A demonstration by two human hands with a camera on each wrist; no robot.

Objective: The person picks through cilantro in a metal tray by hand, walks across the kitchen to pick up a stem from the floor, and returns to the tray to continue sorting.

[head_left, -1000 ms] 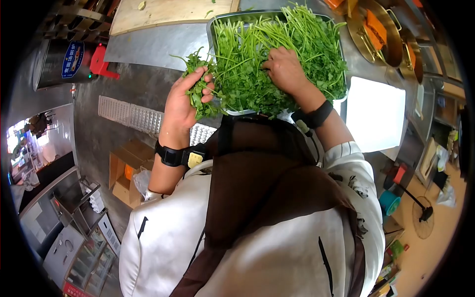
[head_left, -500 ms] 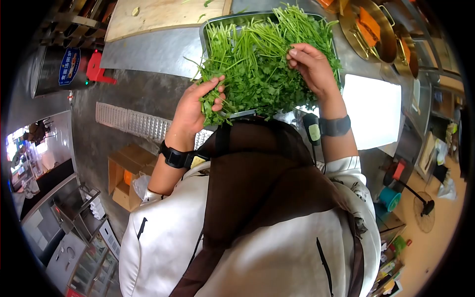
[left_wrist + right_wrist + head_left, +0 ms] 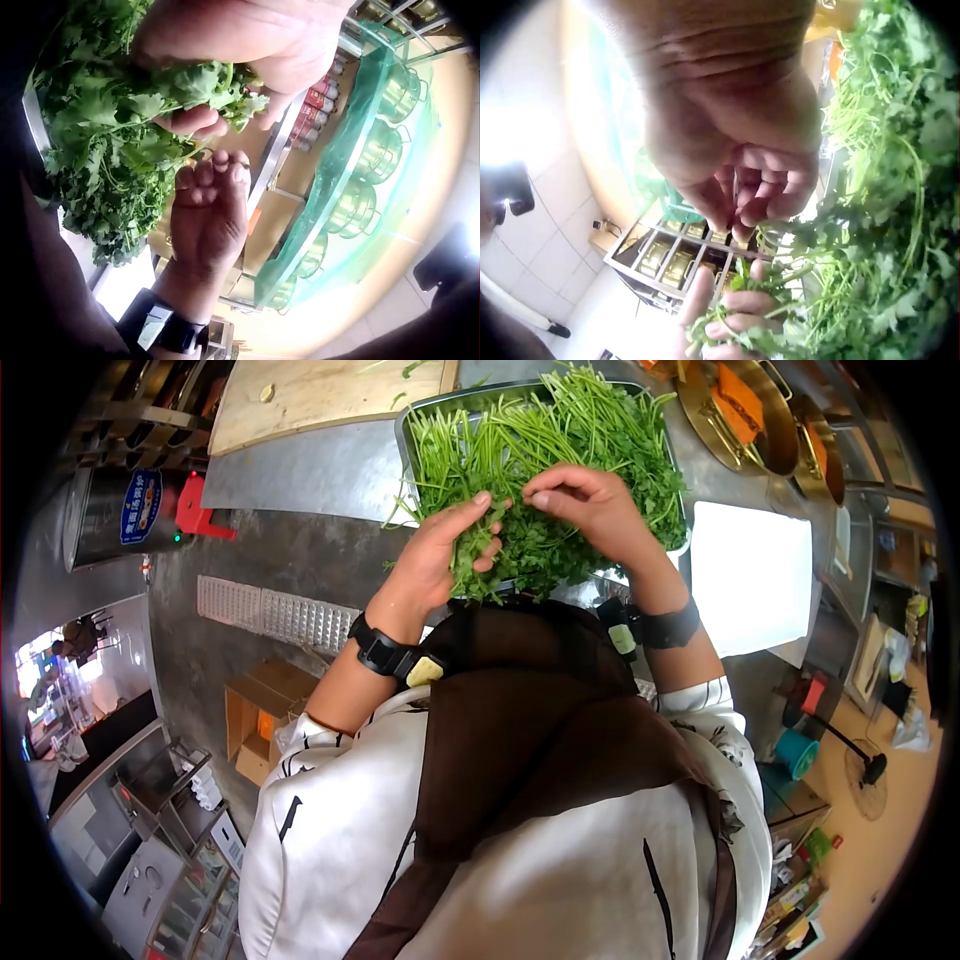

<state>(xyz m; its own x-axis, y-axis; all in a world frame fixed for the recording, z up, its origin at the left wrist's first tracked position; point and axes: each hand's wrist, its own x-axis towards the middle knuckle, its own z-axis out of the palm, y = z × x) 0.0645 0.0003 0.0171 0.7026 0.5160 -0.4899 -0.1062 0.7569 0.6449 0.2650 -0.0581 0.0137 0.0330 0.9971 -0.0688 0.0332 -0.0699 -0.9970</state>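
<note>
In the head view, bright, fairly even light is cast over the greens [image 3: 550,545] around the fingers of the left hand [image 3: 430,560] and right hand [image 3: 605,515]. To the right of the fingers, the white sheet [image 3: 752,580] is burnt out by glare; a softer sheen is thrown on the metal counter [image 3: 310,475] to their left. Farther out, straight lines are bowed and the corners are swallowed by black. In the right wrist view, the palm [image 3: 757,112] above the fingertips is shaded, tiles [image 3: 547,229] well to their left are bleached, and some leaves are softly blurred.
</note>
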